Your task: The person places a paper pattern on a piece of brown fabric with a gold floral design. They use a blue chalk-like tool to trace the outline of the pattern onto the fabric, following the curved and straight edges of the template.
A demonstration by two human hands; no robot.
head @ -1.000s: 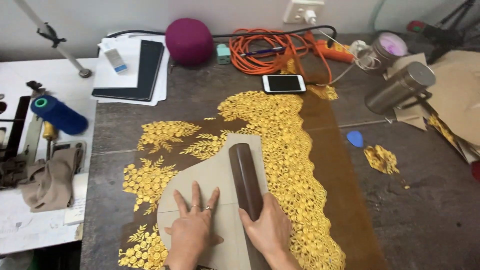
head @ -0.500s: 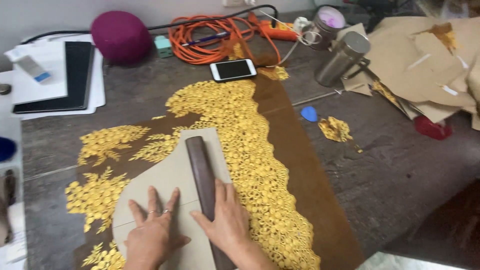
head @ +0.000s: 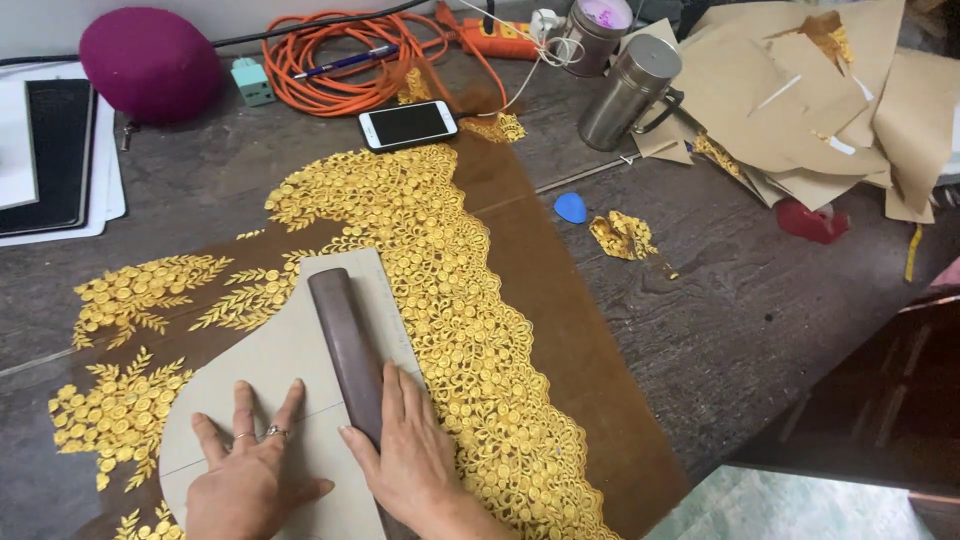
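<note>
- The left hand (head: 250,478) lies flat, palm down, on a pale beige card pattern (head: 290,360) near the bottom edge of the view; its fingers are spread apart and grip nothing, and rings show on two of them.
- The right hand (head: 410,455) presses flat just beside it, fingers close together, over the near end of a long dark brown bar (head: 345,345) that lies along the pattern's right side, running from near to far.
- The pattern sits on brown fabric with gold floral embroidery (head: 450,300), which spreads across the middle of a dark wooden table (head: 740,300); the thick gold border curves from far left to near right.
- Far of the fabric, a white phone (head: 407,124) with a dark screen lies flat, touching the gold edge.
- Behind it is a coiled orange cable (head: 340,60), with a small mint-green block (head: 252,82) just to its left and a round magenta cushion (head: 150,62) farther left.
- At the far left edge, a flat black rectangular case (head: 60,155) rests on white sheets.
- To the far right, a steel flask (head: 630,90) with a handle stands tilted in view, next to a stack of tan paper pieces (head: 820,100).
- Right of the fabric, a small blue drop-shaped piece (head: 571,207) and a loose scrap of gold lace (head: 622,235) lie near each other; a red scrap (head: 810,222) lies farther right.
</note>
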